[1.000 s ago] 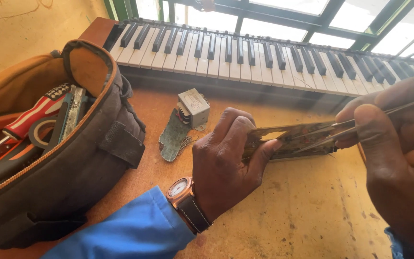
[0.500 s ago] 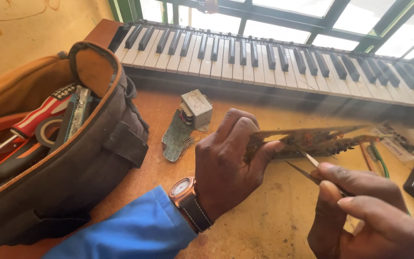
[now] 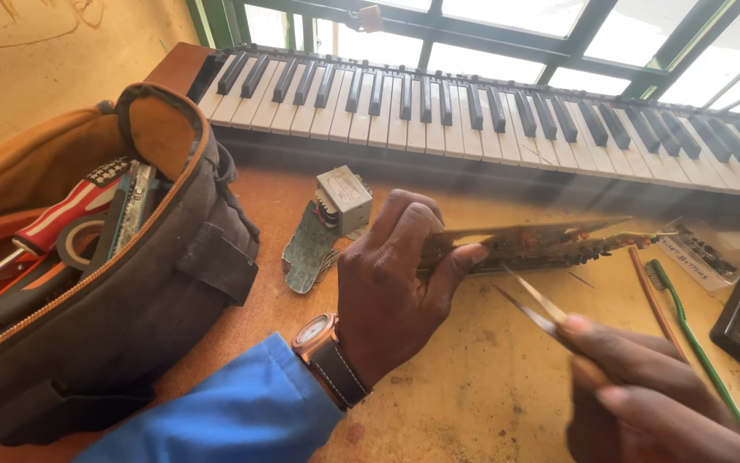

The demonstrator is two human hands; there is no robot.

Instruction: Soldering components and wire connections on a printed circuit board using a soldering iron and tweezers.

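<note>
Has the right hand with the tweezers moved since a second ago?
Yes. The right hand drew the tweezers down and back, away from the circuit board and keyboard.

Left hand (image 3: pixel 391 287) sits mid-frame, back of the hand up, wrist bent, fingers (image 3: pixel 464 255) curled into a tight pinch. Right hand (image 3: pixel 644 390) low at the right, fingers pressed together, pointing up-left.
</note>
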